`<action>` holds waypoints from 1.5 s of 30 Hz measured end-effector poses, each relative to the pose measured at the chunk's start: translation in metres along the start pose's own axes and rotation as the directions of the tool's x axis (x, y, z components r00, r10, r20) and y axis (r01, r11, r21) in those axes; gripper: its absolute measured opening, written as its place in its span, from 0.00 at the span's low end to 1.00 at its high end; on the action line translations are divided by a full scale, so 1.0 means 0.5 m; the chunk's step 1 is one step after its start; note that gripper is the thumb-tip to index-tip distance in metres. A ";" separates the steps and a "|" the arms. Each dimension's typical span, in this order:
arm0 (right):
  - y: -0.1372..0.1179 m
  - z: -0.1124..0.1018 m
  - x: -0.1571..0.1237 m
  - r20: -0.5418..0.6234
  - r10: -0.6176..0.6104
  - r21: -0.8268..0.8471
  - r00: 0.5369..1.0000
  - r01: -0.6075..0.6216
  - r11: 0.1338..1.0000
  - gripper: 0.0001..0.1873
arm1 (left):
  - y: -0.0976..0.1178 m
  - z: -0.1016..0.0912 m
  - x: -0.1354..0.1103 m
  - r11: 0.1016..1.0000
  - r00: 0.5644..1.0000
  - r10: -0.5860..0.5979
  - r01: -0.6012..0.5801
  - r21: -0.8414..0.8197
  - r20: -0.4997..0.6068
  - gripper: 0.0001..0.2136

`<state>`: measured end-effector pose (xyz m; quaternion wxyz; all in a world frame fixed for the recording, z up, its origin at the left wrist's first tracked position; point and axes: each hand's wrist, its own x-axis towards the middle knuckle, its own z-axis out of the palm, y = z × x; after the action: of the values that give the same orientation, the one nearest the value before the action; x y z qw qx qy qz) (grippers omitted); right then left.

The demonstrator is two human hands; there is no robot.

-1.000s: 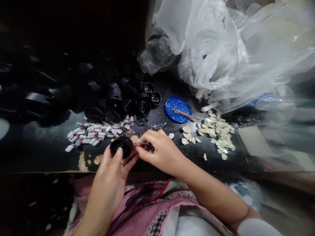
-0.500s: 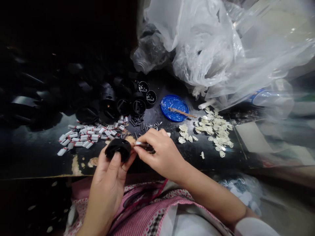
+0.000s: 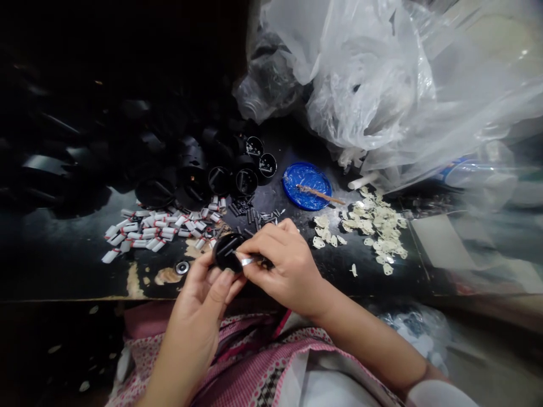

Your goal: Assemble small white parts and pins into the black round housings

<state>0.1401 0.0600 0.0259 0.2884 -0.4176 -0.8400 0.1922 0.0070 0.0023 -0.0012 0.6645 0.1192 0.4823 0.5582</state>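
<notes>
My left hand [image 3: 202, 308] is closed around a black round housing [image 3: 224, 249], its open side turned up and a straight bar showing inside. My right hand [image 3: 285, 261] pinches a thin metal tool [image 3: 248, 260], with its tip at the housing's opening. Fingers cover most of the tool, so its exact kind is unclear. Beyond the hands lie small dark springs [image 3: 251, 216]. Left of them is a pile of white cylinders with red bands [image 3: 155, 229]. A small round ring-like part [image 3: 182, 267] rests on the table beside my left hand.
More black housings [image 3: 246, 182] stand at the back left. A blue lid [image 3: 292, 198] with clear grease-like stuff and a stick [image 3: 320, 195] lies mid-table. Flat cream pieces [image 3: 377, 226] are heaped to the right. Crumpled clear plastic bags [image 3: 365, 96] fill the back right.
The housing has turned so its opening faces up, and has shifted right. The tool tip has moved from the housing's side to its opening. The ring-like part now shows on the table.
</notes>
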 end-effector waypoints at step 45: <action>0.021 -0.010 -0.029 0.136 -0.058 0.038 0.989 0.053 0.998 0.04 | 0.017 -0.001 0.004 0.977 0.990 -0.135 0.125 -0.173 -0.045 0.12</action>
<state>0.1563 0.0548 0.0189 0.2426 -0.3748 -0.8656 0.2267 0.0011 0.0069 0.0038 0.6936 0.0147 0.4583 0.5556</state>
